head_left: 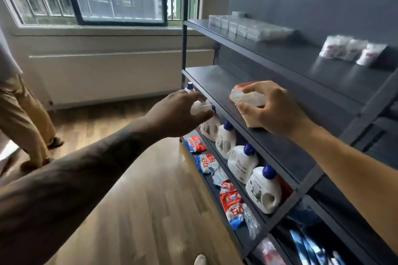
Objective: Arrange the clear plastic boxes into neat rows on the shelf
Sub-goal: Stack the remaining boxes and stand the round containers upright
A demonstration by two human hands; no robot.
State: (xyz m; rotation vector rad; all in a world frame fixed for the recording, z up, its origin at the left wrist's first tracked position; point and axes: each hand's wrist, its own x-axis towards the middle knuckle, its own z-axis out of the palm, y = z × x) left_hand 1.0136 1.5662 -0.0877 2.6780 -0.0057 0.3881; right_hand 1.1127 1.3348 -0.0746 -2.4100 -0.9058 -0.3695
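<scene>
1. Head view: the right hand is curled over a flat orange-and-white packet on the middle shelf, thumb at its near edge, fingers over its top; a second packet appears to lie beneath it.
2. The left hand is held in the air just left of the packet, fingers spread and relaxed, nothing held.
3. The clear plastic boxes are seen in a row on the top shelf, above and behind the packet; the row's long axis follows the shelf's front edge, though blur hides each box's facing.
4. The step is best done by squaring each box flush against its neighbour, parallel to that edge.
</scene>
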